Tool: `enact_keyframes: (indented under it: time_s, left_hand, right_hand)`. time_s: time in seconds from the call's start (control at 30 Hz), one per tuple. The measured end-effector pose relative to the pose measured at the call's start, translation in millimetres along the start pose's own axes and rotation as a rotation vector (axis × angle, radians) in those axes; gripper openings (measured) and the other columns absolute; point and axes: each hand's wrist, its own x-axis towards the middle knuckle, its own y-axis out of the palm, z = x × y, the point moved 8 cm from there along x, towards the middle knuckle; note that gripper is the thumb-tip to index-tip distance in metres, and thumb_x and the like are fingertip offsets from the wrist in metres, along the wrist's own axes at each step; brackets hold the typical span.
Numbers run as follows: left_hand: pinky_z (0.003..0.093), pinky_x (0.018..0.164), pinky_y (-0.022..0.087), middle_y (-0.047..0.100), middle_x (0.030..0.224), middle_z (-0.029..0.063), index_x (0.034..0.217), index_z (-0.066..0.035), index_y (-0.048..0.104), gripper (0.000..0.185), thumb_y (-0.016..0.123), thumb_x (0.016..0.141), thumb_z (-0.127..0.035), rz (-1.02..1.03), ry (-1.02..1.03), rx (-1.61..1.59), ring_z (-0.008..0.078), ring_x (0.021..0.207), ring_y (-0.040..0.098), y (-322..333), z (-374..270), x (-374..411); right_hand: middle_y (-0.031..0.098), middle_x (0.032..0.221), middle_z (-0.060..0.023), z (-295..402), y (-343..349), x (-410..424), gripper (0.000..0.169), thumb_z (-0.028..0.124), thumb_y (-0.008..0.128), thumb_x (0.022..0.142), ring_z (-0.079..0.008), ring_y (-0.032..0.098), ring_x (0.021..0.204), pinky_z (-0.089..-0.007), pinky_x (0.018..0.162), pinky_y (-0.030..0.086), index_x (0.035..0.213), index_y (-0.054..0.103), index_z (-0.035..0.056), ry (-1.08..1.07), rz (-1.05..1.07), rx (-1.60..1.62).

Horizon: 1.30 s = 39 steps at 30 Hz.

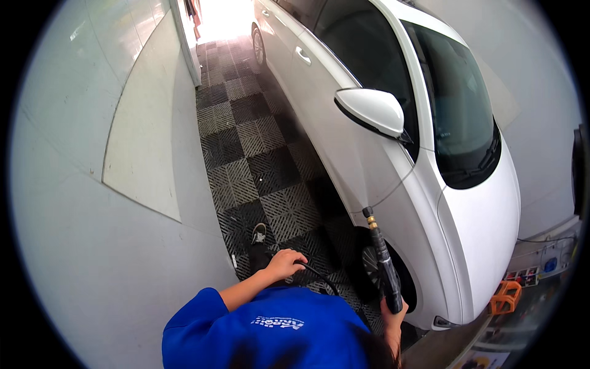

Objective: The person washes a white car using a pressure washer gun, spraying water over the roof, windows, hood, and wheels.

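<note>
In my right hand [393, 313] is the grip of a black pressure washer spray gun [385, 263] with a brass-coloured fitting near its nozzle. The gun points away from me along the side of a white car [350, 133], and a faint spray fans out from its tip towards the door. My left hand [288, 264] is closed around a black hose [318, 273], which curves down to the right in front of my body. The car's side mirror [371, 110] lies beyond the nozzle, and the front wheel [370, 263] is partly hidden behind the gun.
A pale wall [138, 258] runs along my left. Between it and the car lies a floor of black and grey grid tiles [290, 212], leading to a bright opening. An orange plastic stool [505, 297] stands by the car's front, near shelves with small items.
</note>
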Motion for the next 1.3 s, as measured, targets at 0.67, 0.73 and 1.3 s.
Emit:
enact_keyframes:
  time_s: [0.67, 0.73, 1.3]
  left_hand:
    - [0.0478, 0.089, 0.051, 0.070, 0.111, 0.0144, 0.116, -0.010, 0.070, 0.040, 0.072, 0.087, -0.039, 0.551, -0.425, 0.105, 0.0346, 0.105, 0.064, -149.8, 380.0, 45.6]
    - [0.0479, 0.088, 0.051, 0.070, 0.110, 0.0145, 0.113, -0.011, 0.072, 0.037, 0.073, 0.088, -0.038, 0.500, -0.414, 0.048, 0.0346, 0.104, 0.064, -144.9, 395.5, 48.0]
    - [0.0436, 0.085, 0.052, 0.071, 0.103, 0.0165, 0.103, -0.007, 0.071, 0.034, 0.067, 0.090, -0.038, 0.165, -0.724, -0.173, 0.0354, 0.097, 0.067, -166.9, 450.2, -13.9]
  right_hand:
    - [0.064, 0.074, -0.0255, 229.5, 329.6, 228.8, 0.020, 0.022, 0.066, 0.082, -0.0460, 0.064, 0.075, -0.0462, 0.067, 0.051, 0.084, 0.063, 0.0026, -0.061, 0.009, -0.247]
    - [0.066, 0.079, -0.0261, 211.7, 362.3, 251.5, 0.022, 0.024, 0.065, 0.082, -0.0467, 0.064, 0.081, -0.0487, 0.071, 0.052, 0.088, 0.065, 0.0028, 0.014, 0.083, -0.396]
    - [0.070, 0.089, -0.0220, 284.2, 586.0, 413.0, 0.022, 0.025, 0.063, 0.081, -0.0421, 0.067, 0.087, -0.0513, 0.079, 0.054, 0.092, 0.067, 0.0061, -0.081, 0.176, -0.554]
